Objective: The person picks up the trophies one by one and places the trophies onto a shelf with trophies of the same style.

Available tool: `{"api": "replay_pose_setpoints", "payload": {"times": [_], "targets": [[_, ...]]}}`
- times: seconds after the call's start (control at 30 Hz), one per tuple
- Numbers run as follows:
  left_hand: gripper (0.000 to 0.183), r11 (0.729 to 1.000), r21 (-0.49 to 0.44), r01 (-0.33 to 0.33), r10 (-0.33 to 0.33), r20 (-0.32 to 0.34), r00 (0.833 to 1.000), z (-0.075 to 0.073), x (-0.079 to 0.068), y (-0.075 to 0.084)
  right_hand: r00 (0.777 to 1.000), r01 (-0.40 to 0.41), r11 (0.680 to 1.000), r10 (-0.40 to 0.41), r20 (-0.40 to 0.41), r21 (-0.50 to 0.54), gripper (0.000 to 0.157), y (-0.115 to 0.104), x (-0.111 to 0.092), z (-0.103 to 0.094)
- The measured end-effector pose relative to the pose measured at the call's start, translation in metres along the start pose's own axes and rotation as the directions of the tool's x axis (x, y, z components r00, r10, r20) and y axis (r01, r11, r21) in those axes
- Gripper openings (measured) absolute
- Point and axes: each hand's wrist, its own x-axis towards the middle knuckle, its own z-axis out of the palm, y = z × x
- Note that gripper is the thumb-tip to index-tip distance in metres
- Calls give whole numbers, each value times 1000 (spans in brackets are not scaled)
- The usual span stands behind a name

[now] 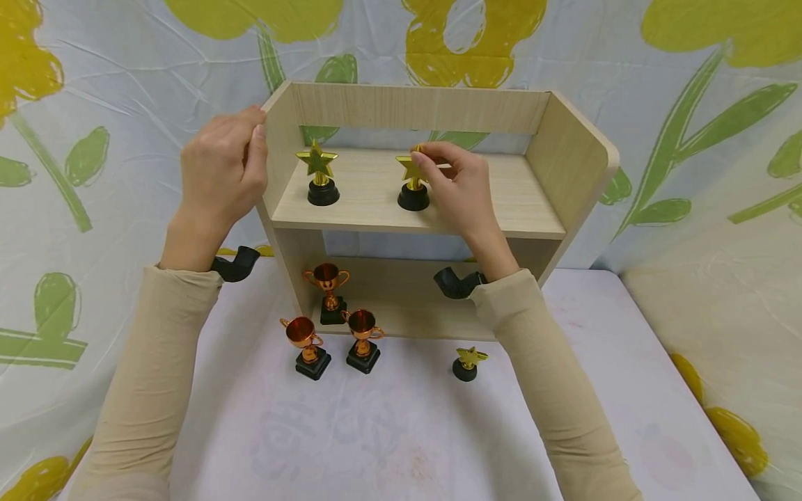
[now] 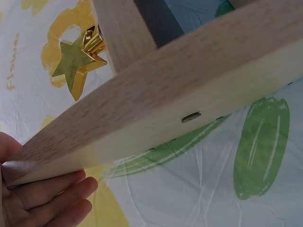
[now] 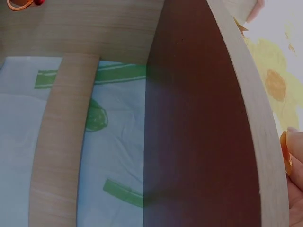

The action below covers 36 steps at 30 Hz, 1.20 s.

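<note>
My left hand (image 1: 222,163) grips the top corner of the left side panel of a small wooden shelf (image 1: 420,106). In the left wrist view the fingers (image 2: 61,194) lie against the panel's outer face. With thumb and fingertips, my right hand (image 1: 465,191) pinches the top of a gold star trophy (image 1: 413,199), whose round black base is at the upper board, near the middle. A matching star trophy (image 1: 322,193) stands upright to its left on the same board. In the right wrist view, a sliver of the gold star (image 3: 286,153) shows beside the thumb.
A copper-coloured trophy cup (image 1: 330,280) stands at the left of the lower compartment. Two more, a left cup (image 1: 305,341) and a right cup (image 1: 363,337), stand on the white-covered table (image 1: 376,445) in front. Farther right on the table is another gold star trophy (image 1: 466,363).
</note>
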Motion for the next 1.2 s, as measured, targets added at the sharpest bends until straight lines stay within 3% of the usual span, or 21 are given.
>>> {"api": "replay_pose_setpoints", "payload": {"times": [0.33,1.03,1.2], "targets": [[34,1000,3,4,-4,2,1000,1,0,-1,999,37,999,-36,13,-26,25,3,-2,1],[34,1000,-2,13,-13,2,1000,0,-1,0,1000,21,999,-21,-2,-39,27,1,-2,2],[34,1000,-7,9,-9,-4,1000,0,0,-1,999,-21,999,20,-36,-46,26,-21,-9,-2]]}}
